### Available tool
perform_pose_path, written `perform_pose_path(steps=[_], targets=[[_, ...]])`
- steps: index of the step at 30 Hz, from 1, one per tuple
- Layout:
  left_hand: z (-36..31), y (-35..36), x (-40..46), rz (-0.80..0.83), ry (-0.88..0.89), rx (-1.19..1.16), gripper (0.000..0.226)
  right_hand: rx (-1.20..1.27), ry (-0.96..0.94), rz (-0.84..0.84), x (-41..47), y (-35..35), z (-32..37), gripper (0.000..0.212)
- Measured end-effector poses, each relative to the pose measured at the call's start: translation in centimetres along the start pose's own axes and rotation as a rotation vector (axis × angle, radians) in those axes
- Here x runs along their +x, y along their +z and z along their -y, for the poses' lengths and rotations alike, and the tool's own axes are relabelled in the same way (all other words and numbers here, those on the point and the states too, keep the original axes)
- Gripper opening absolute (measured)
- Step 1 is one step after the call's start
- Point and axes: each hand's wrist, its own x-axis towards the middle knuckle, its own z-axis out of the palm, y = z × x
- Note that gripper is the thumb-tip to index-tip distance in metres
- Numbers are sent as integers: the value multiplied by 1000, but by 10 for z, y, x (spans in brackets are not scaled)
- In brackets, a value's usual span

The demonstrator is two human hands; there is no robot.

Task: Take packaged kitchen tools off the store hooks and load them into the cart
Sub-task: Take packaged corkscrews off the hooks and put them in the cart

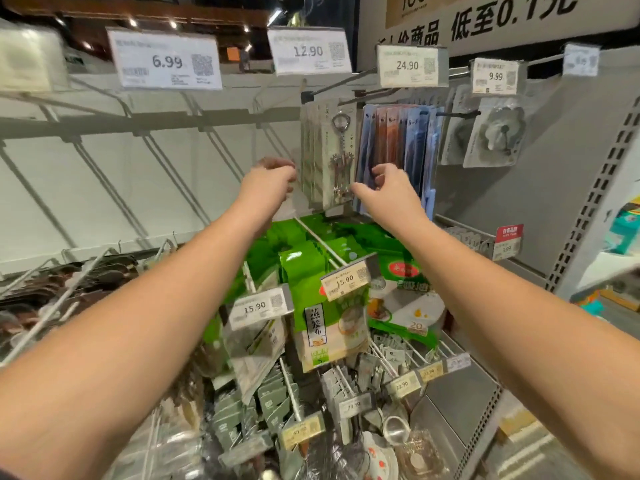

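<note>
hands [325,183] flanking carded metal corkscrew packs [329,157], wire hooks [332,86]

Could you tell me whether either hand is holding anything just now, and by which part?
Both hands are at the hanging corkscrew packs, the left hand at their left edge, the right hand at the lower right edge. A firm grip cannot be told.

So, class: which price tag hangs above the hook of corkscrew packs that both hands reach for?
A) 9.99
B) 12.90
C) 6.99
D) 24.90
B: the 12.90 tag sits over the hook carrying the corkscrew packs, with the left hand and right hand at their lower edges.
</note>
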Motion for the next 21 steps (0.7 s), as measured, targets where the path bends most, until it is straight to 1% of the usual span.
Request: perform_pose_path(steps=[2, 5, 7, 10, 13, 15, 17, 21], targets=[[1, -20, -34, 9, 41, 4, 19, -19, -50, 24, -26, -5, 11, 58], [4, -54, -92, -33, 71, 3, 23, -48, -152, 86, -71, -2, 33, 52], [10, -78, -136, -72, 79, 38, 26, -62, -232, 160, -106, 6, 47, 49], [30, -117, -214, -140, 38, 153, 14, -54, -323, 315, -172, 28, 62, 46], [64, -151, -305, -243, -95, 306, 16, -77, -409, 518, -253, 55, 65, 45], [91, -172, -369, -299, -208, 427, 18, -125, -437, 691, -308, 75, 63, 49], [118, -193, -431, -336, -329, 461, 17, -157, -441, 857, -361, 94, 61, 50], [167, -238, -558, -441, -587, 498, 10, -201, -457, 1103, -460, 132, 61, 44]])
